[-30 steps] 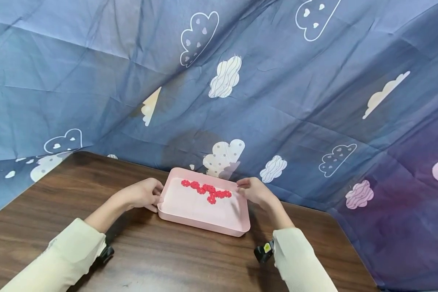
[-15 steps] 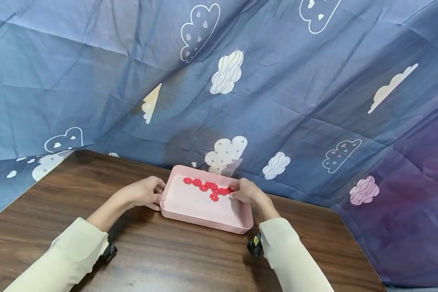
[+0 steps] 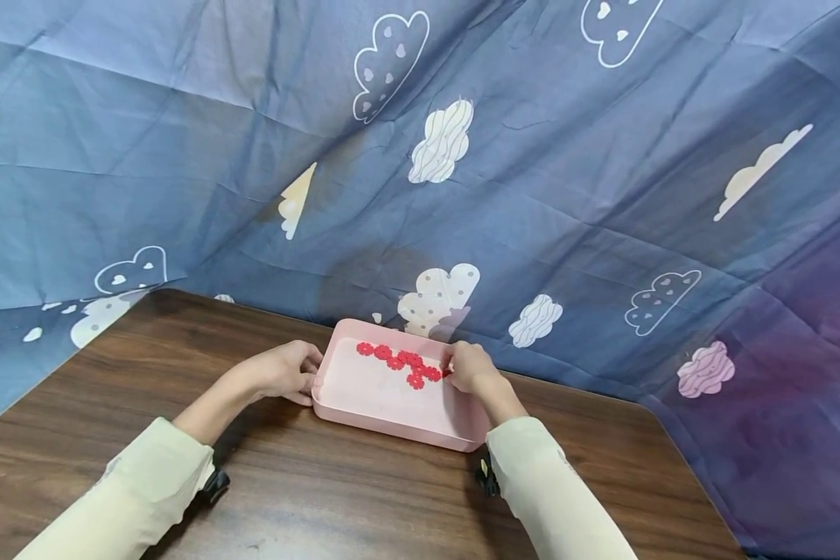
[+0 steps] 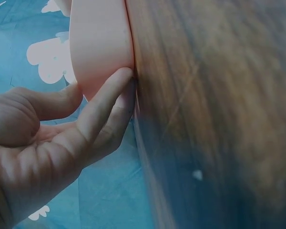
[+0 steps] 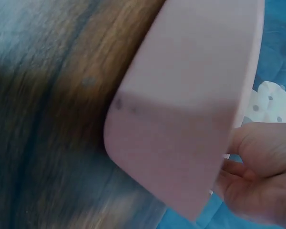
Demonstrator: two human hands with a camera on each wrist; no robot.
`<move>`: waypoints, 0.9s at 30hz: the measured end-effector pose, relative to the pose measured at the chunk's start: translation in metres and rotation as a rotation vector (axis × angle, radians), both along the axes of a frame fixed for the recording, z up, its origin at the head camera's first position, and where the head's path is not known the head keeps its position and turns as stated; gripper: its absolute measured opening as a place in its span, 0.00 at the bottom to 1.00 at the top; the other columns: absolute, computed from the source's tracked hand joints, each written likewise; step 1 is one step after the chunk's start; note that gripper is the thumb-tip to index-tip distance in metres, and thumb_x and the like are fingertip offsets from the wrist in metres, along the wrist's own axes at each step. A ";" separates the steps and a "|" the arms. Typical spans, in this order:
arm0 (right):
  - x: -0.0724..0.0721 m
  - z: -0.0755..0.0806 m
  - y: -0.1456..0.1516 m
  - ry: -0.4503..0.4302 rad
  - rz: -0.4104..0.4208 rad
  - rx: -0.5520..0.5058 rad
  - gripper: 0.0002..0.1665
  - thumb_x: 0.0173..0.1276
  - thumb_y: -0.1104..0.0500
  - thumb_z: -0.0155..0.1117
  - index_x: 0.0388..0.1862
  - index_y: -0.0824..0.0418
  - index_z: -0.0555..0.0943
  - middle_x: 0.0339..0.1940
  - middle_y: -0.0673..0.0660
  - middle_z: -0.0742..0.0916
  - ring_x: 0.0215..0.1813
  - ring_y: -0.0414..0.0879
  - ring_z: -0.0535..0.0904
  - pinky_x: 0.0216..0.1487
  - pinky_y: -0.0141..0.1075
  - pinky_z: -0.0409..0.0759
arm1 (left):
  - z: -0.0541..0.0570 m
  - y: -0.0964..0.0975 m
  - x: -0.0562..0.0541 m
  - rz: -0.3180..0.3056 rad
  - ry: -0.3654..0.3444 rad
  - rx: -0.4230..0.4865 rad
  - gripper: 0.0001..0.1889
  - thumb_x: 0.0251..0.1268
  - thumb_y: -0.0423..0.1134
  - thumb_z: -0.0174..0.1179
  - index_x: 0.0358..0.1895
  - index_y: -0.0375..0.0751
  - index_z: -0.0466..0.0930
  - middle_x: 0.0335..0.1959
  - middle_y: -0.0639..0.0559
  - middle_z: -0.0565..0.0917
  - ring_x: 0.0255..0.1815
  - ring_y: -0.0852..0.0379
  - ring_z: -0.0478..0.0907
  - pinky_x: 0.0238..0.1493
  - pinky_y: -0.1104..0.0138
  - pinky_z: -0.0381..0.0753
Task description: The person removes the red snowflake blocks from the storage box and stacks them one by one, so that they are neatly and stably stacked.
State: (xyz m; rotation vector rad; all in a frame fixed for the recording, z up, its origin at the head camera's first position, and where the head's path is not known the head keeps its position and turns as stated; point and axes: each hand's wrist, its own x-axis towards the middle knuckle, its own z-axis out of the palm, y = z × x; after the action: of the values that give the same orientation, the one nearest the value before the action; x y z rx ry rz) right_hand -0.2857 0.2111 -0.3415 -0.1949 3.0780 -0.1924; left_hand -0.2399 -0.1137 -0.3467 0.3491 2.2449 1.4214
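Observation:
A shallow pink tray [image 3: 385,426] stands on the table. Small red flower-shaped pieces [image 3: 395,362] lie inside it in a loose branching row. My left hand [image 3: 283,373] holds the tray's left end; in the left wrist view its thumb [image 4: 62,102] is at the rim and its fingers [image 4: 105,100] are against the outer wall. Reaching over the right side, my right hand [image 3: 472,367] pinches a red flower-shaped piece [image 3: 446,373] at the row's right end. In the right wrist view the tray wall [image 5: 176,124] hides those fingertips.
The brown wood-grain table [image 3: 336,498] extends around the tray on both sides and in front. Close behind the tray hangs a blue cloth [image 3: 364,233] printed with clouds. Black wrist devices [image 3: 213,486] sit under both sleeves.
My right hand has come from the tray's right rim down and left to the row's end, and now has a red piece at its fingertips. The left hand stays at the tray's left end.

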 end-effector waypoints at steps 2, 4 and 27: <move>0.000 -0.001 0.000 0.006 -0.020 -0.012 0.08 0.65 0.72 0.75 0.37 0.60 0.88 0.32 0.57 0.86 0.38 0.52 0.78 0.39 0.37 0.79 | 0.000 0.001 0.000 0.002 0.004 0.003 0.18 0.78 0.19 0.50 0.67 0.17 0.67 0.51 0.33 0.77 0.43 0.52 0.81 0.48 0.61 0.95; -0.001 -0.002 0.001 -0.005 -0.040 -0.040 0.09 0.65 0.72 0.74 0.38 0.61 0.86 0.31 0.57 0.85 0.35 0.51 0.80 0.35 0.35 0.80 | 0.000 0.001 0.000 0.003 0.009 0.002 0.18 0.78 0.19 0.50 0.66 0.17 0.67 0.51 0.32 0.77 0.44 0.52 0.81 0.48 0.60 0.95; 0.004 0.002 0.020 -0.089 -0.108 -0.498 0.07 0.70 0.75 0.70 0.35 0.69 0.81 0.28 0.63 0.89 0.29 0.54 0.92 0.34 0.42 0.95 | -0.002 0.002 0.004 0.004 0.026 0.021 0.18 0.79 0.20 0.50 0.66 0.15 0.67 0.51 0.30 0.78 0.45 0.50 0.83 0.49 0.57 0.95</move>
State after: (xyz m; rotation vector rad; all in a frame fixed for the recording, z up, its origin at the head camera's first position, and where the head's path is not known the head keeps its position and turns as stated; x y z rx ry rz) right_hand -0.2814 0.2309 -0.3394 -0.0353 2.8915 -0.9430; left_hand -0.2363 -0.1122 -0.3484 0.3719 2.2543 1.4517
